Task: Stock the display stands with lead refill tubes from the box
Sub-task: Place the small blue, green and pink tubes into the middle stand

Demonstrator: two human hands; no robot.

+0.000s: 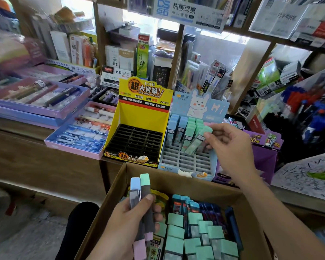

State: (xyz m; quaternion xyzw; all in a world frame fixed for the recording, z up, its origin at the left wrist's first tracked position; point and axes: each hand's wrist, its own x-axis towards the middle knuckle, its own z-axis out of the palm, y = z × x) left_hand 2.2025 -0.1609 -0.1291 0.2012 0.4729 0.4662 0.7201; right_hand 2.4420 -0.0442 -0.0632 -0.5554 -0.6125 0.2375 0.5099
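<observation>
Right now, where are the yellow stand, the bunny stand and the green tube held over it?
yellow stand (pixel 139 113): head view, bare yellow back wall.
bunny stand (pixel 197 105): head view, bunny picture on top.
green tube (pixel 195 144): head view, middle of body.

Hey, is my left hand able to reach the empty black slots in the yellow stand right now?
Probably yes. The left hand, gripping a few tubes, is just in front of the yellow stand, and nothing covers its slots.

L hand (pixel 128 222) low, fingers curled round tubes (pixel 144 186); R hand (pixel 227 145) out fwd, pinching green tube (pixel 194 145).
</observation>
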